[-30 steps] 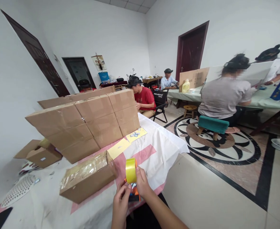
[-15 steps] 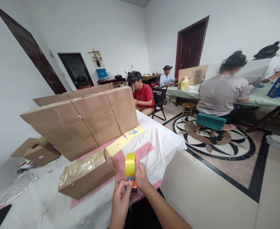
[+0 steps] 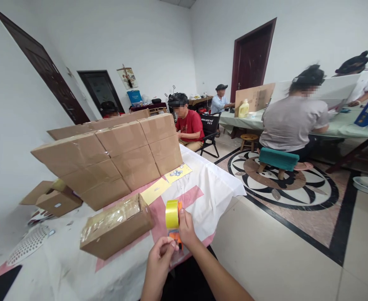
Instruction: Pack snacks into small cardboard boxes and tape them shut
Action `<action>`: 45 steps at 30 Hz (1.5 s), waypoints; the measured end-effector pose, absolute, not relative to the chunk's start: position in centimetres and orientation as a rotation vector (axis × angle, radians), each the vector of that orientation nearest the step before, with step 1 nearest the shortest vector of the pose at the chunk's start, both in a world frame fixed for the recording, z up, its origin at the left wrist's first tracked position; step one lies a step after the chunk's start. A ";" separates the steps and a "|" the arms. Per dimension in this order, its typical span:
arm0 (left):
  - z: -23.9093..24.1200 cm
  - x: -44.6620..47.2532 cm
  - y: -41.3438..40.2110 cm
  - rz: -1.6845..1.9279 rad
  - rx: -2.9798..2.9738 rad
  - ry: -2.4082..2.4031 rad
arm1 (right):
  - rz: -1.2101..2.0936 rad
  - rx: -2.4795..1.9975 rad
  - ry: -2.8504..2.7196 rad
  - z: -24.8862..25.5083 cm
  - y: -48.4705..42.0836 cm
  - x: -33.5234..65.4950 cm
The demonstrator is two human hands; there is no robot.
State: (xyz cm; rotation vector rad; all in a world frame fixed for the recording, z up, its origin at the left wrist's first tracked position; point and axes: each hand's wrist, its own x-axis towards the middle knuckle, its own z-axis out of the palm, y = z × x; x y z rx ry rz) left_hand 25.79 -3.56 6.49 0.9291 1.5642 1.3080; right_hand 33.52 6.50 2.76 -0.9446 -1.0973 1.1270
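Observation:
My right hand is wrapped round an orange tape dispenser that carries a wide roll of yellow-looking tape. The dispenser is held upright above the table's near edge, with the roll at the top. Beside its lower end, my left hand has thumb and fingers pinched together. Whatever lies between those fingertips is too small to make out. To the left, a closed cardboard box rests on the cloth, shiny clear tape across its top.
A wall of taped cardboard stands along the table behind the box. Yellow sheets lie before it. An open carton and white perforated piece are at left. Co-workers sit beyond; a teal-covered stool stands right.
My left fingertips have shifted slightly, down and away from the dispenser's lower end, showing more of its orange part. The right hand keeps its grip. The view has shifted slightly.

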 end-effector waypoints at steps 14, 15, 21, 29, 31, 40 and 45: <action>5.2 28.3 -4.7 1.337 1.063 1.665 | 1.198 -1.006 -0.908 5.2 8.9 35.0; 5.2 28.3 -4.8 1.329 1.054 1.664 | 1.199 -1.004 -0.902 5.4 9.0 35.1; 4.3 28.3 -5.0 1.310 1.027 1.609 | 1.215 -0.952 -0.884 6.1 9.2 35.9; 1.8 28.1 -4.5 1.284 0.836 1.626 | 1.194 -1.020 -0.804 7.3 8.4 36.6; 1.7 28.1 -4.3 1.285 0.831 1.622 | 1.204 -1.003 -0.805 7.4 8.1 36.6; 2.1 27.6 -4.3 1.247 0.841 1.586 | 1.257 -0.956 -0.851 8.0 7.2 36.5; 1.8 27.5 -4.5 1.281 0.857 1.558 | 1.266 -0.963 -0.868 8.8 6.8 36.7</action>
